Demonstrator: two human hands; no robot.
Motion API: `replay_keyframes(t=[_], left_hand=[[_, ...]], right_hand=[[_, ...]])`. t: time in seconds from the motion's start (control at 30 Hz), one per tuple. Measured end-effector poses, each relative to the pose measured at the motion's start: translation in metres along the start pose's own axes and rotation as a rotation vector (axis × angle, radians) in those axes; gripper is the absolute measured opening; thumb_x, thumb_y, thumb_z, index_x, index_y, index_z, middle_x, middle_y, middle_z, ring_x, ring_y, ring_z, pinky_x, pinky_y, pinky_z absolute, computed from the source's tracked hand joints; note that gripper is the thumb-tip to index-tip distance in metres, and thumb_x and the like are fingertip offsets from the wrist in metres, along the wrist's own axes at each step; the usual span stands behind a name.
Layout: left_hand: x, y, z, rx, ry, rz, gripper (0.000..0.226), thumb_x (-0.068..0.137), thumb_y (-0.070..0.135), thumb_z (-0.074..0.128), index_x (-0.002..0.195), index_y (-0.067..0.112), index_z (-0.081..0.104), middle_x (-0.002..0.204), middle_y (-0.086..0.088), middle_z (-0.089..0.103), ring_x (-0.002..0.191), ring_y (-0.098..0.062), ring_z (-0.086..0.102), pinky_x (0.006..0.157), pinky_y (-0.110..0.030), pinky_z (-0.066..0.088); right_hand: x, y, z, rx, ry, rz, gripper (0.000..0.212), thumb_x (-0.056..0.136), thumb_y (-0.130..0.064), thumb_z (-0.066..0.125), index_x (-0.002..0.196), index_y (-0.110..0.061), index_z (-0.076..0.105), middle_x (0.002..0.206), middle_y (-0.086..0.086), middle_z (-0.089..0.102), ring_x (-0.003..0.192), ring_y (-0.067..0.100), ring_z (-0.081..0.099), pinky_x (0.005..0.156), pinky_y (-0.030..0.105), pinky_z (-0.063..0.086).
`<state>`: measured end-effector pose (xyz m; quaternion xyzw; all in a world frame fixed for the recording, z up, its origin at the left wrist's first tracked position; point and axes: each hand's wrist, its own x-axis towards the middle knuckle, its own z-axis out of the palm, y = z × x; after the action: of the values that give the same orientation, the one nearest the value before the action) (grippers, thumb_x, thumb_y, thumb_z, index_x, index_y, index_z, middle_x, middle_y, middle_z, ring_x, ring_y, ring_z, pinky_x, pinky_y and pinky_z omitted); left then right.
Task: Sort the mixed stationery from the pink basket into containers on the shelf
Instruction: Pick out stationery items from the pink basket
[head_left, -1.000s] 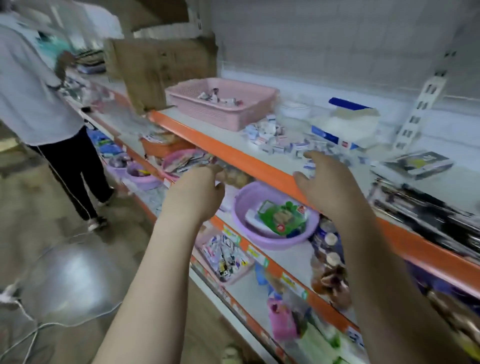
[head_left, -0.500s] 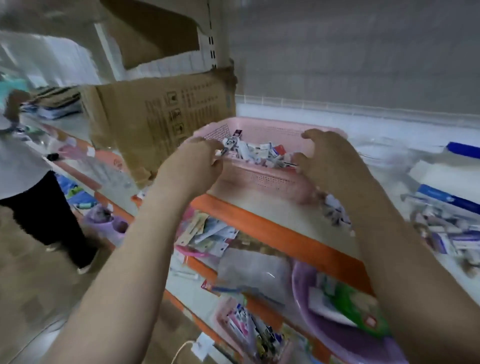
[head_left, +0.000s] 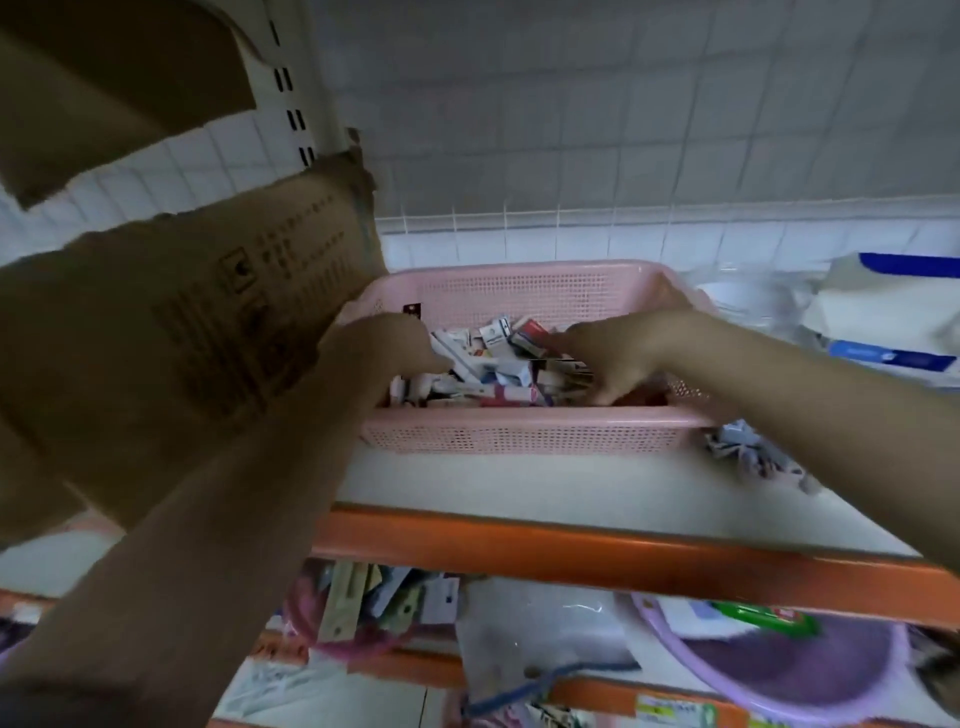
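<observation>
The shelf (head_left: 545, 493) runs wide in front of me, white board with an orange front edge, and the pink basket (head_left: 519, 431) sits on it toward the back, against the tiled wall, with a big cardboard box (head_left: 182, 332) just beside its left end. The basket holds a thick heap of small stationery boxes and packets (head_left: 493, 364) — so by my reckoning the sorting has barely started, and nearly all of it is left to do.

To the right of the basket a small loose pile of packets (head_left: 748, 457) lies on the shelf; whether those count as sorted I cannot tell. Further right there is a white-and-blue box (head_left: 883, 322). On the lower shelf I see a purple basin (head_left: 810, 670) holding a green packet — a possible container, though I can only guess.

Both my hands are inside the basket. My left hand (head_left: 384, 348) rests over the left side of the heap, fingers curled down; I cannot tell if they hold anything. My right hand (head_left: 618, 353) reaches in from the right, fingers spread down among the packets, gripping nothing that I can make out.
</observation>
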<state>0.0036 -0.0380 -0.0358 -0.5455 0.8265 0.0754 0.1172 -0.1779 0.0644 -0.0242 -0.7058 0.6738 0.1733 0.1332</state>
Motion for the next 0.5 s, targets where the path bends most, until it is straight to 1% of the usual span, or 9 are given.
replay_keyframes(t=[0.07,0.17,0.27,0.33,0.37,0.4,0.43,0.47,0.5], left_hand=[[0.011,0.005,-0.002,-0.02,-0.044,-0.023,0.063,0.097,0.052,0.037,0.132,0.001,0.048,0.14,-0.017,0.046,0.125,-0.03,0.045,0.102,-0.034,0.034],[0.031,0.013,-0.001,-0.115,-0.1,-0.045,0.077,0.095,0.06,0.025,0.142,-0.001,0.035,0.15,-0.017,0.032,0.136,-0.033,0.033,0.111,-0.039,0.024],[0.045,0.023,0.004,-0.187,-0.127,-0.019,0.088,0.085,0.071,0.036,0.143,0.005,0.036,0.15,-0.014,0.034,0.134,-0.033,0.036,0.111,-0.04,0.027],[0.052,0.026,0.007,-0.198,-0.139,-0.008,0.092,0.079,0.071,0.05,0.143,0.006,0.037,0.149,-0.012,0.037,0.131,-0.033,0.04,0.107,-0.038,0.033],[0.053,0.026,0.006,-0.212,-0.146,-0.017,0.092,0.078,0.068,0.055,0.142,0.004,0.037,0.147,-0.013,0.038,0.129,-0.033,0.041,0.104,-0.038,0.034],[0.054,0.025,0.005,-0.23,-0.141,-0.024,0.089,0.079,0.064,0.058,0.141,0.003,0.037,0.146,-0.015,0.039,0.129,-0.034,0.041,0.103,-0.038,0.035],[0.056,0.023,0.003,-0.258,-0.143,-0.042,0.086,0.081,0.059,0.059,0.142,0.002,0.036,0.145,-0.016,0.04,0.128,-0.034,0.042,0.101,-0.038,0.036],[0.059,0.019,0.002,-0.295,-0.14,-0.06,0.083,0.082,0.055,0.061,0.142,0.002,0.036,0.144,-0.016,0.042,0.128,-0.034,0.042,0.098,-0.037,0.037],[0.06,0.015,0.001,-0.331,-0.134,-0.074,0.083,0.082,0.052,0.063,0.143,0.004,0.035,0.143,-0.015,0.043,0.127,-0.034,0.043,0.096,-0.036,0.038]], right_hand=[[0.012,-0.001,0.001,-0.004,-0.06,0.002,0.089,0.089,-0.037,0.06,0.152,-0.014,0.002,0.154,0.011,0.026,0.138,0.026,0.031,0.109,0.032,0.032],[0.026,-0.008,0.005,0.056,-0.082,0.015,0.082,0.09,-0.035,0.058,0.151,-0.011,0.007,0.152,0.01,0.028,0.136,0.025,0.032,0.102,0.027,0.034],[0.039,-0.011,0.009,0.05,-0.018,-0.009,0.075,0.087,-0.03,0.061,0.146,-0.012,0.018,0.145,0.01,0.038,0.127,0.026,0.043,0.09,0.026,0.039],[0.04,-0.012,0.009,0.088,0.018,-0.054,0.075,0.085,-0.031,0.063,0.146,-0.016,0.022,0.139,0.007,0.045,0.121,0.024,0.047,0.091,0.026,0.042],[0.039,-0.011,0.009,0.113,0.039,-0.079,0.069,0.085,-0.034,0.064,0.142,-0.019,0.029,0.131,0.002,0.052,0.115,0.021,0.051,0.089,0.023,0.042],[0.038,-0.011,0.01,0.149,0.069,-0.094,0.055,0.086,-0.035,0.064,0.134,-0.024,0.039,0.116,-0.005,0.057,0.103,0.017,0.053,0.081,0.018,0.042],[0.037,-0.01,0.012,0.175,0.089,-0.1,0.035,0.087,-0.034,0.063,0.118,-0.032,0.047,0.097,-0.013,0.058,0.089,0.013,0.053,0.069,0.011,0.04],[0.037,-0.009,0.013,0.209,0.1,-0.103,0.019,0.088,-0.033,0.062,0.101,-0.037,0.049,0.081,-0.017,0.053,0.078,0.011,0.05,0.058,0.007,0.035],[0.037,-0.007,0.014,0.251,0.111,-0.103,0.016,0.087,-0.032,0.062,0.092,-0.036,0.048,0.075,-0.017,0.05,0.074,0.011,0.049,0.054,0.006,0.033]])
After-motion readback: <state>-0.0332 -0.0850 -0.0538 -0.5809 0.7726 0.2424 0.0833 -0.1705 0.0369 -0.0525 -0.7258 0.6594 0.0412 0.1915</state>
